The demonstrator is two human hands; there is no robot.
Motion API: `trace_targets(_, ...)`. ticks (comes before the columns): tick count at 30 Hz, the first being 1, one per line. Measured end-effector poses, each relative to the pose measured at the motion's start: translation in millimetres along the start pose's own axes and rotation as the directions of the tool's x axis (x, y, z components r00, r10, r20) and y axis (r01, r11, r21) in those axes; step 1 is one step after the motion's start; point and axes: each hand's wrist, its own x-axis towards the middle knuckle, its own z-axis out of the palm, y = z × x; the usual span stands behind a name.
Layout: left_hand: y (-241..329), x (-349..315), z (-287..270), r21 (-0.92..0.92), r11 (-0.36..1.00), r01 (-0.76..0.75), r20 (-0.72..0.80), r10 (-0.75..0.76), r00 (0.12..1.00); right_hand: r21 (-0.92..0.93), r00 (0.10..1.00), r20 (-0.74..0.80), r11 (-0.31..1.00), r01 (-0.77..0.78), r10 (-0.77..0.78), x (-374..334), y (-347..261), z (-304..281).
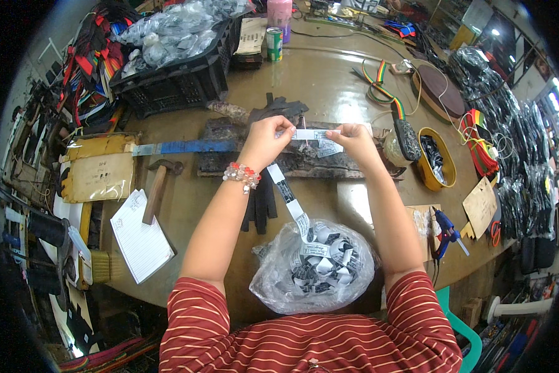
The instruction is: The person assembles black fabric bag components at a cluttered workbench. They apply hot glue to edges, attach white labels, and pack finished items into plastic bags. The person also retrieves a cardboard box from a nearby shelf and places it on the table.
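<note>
A white ribbon of printed labels (309,134) is stretched between my two hands. Its near end is pinched in my left hand (267,140), which wears a beaded bracelet (241,176); my right hand (355,143) pinches the other end. Both hands are over a dark, worn block (223,163), beside a thin upright rod (303,122). Below the right hand lie a few cut label pieces (329,147). From my left hand the ribbon trails down to a clear plastic bag (270,273) filled with a tangled heap of labels (323,264). Black fabric strips (261,208) lie under my left wrist.
Left of the block are a blue flat bar (186,147), a hammer (158,193) and lined paper (139,239). On the right are a yellow container (442,180), a brush (406,137) and a blue glue gun (444,233). A black crate (174,84) and a can (274,45) stand farther back.
</note>
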Motion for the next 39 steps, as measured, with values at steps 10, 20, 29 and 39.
trace_targets(10, 51, -57, -11, -0.819, 0.523, 0.235, 0.202, -0.121, 0.972, -0.548, 0.982, -0.119, 0.834, 0.060, -0.149, -8, 26, 1)
trace_targets(20, 131, -165, -21, -0.208, 0.876, -0.436, 0.271, 0.480, 0.834, -0.693, 0.984, -0.052, 0.715, 0.086, -0.169, -6, 45, 8)
trace_targets(29, 87, -213, -72, -0.024, 0.999, -0.046, -0.198, 0.040, 0.979, -0.730, 0.792, -0.433, 0.682, -0.030, -0.429, -14, 9, -116)
trace_targets(39, 72, -234, -72, -0.135, 0.990, 0.025, -0.270, -0.062, 0.961, -0.588, 0.608, -0.744, 0.704, -0.397, -0.279, -7, 61, -211)
